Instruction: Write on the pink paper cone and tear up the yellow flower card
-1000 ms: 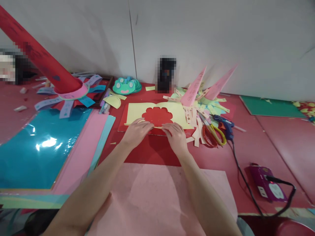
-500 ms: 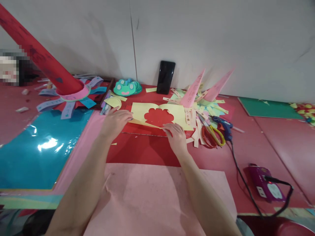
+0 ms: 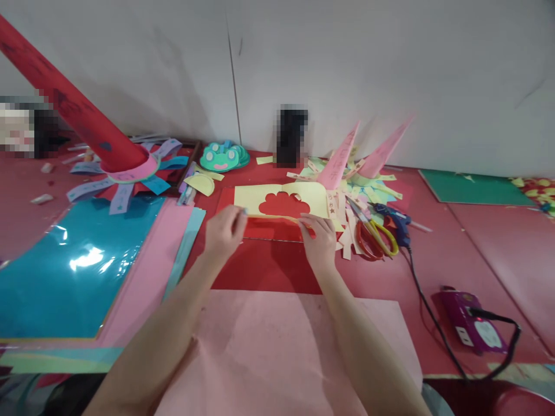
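A sheet of pale yellow paper (image 3: pixel 250 198) with a scalloped, cloud-shaped hole lies over red card (image 3: pixel 226 199), and the red shows through the opening. My left hand (image 3: pixel 225 229) pinches the near edge of the sheet at its left corner. At the right part of that edge, my right hand (image 3: pixel 318 234) grips the paper between thumb and fingers. The near edge is lifted and bent up between the two hands. Large pink paper (image 3: pixel 269 352) spreads below my forearms.
Scissors (image 3: pixel 376 234), a blue glue gun (image 3: pixel 395 222) and pink cones (image 3: pixel 341 159) stand or lie to the right. A cord runs to a purple power box (image 3: pixel 472 326). Green frog cut-outs (image 3: pixel 224 157), a tall red cone (image 3: pixel 87 110) and blue sheets (image 3: pixel 87 260) are on the left.
My left hand has moved right and nearer, its fingers now curled in at the paper's edge. The near edge has been raised and bent over. My right hand has shifted slightly right.
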`<state>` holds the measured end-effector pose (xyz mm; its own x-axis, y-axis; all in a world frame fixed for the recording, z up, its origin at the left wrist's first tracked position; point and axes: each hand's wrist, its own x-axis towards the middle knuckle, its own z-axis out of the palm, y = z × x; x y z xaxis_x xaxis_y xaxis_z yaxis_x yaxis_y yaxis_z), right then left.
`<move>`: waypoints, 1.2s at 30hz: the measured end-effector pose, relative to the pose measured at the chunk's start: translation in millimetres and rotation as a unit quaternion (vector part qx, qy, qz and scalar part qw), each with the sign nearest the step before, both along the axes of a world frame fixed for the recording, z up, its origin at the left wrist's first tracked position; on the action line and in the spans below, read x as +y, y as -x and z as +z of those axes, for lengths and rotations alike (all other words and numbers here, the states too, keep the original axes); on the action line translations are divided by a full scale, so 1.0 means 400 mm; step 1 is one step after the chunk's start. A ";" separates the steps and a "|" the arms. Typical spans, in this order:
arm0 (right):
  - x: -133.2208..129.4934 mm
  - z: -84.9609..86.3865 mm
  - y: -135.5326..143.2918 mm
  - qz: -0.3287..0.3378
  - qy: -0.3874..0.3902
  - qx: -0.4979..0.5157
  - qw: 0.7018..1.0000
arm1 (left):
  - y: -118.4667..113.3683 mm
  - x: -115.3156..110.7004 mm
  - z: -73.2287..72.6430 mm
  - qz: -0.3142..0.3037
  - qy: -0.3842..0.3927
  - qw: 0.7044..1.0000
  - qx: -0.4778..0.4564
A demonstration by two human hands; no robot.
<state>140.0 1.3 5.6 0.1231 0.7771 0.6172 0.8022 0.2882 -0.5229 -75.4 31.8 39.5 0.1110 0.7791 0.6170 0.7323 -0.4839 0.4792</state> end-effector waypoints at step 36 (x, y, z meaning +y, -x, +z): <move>0.000 0.017 0.045 0.169 0.355 0.542 0.742 | -0.107 -0.023 -0.053 -0.135 0.504 0.763 -0.381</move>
<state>122.1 1.3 12.2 -0.0280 0.9586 -0.2833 -0.2568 -0.2808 -0.9248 -32.5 22.7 18.2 0.2599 0.9128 -0.3152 -0.0066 0.3280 0.9446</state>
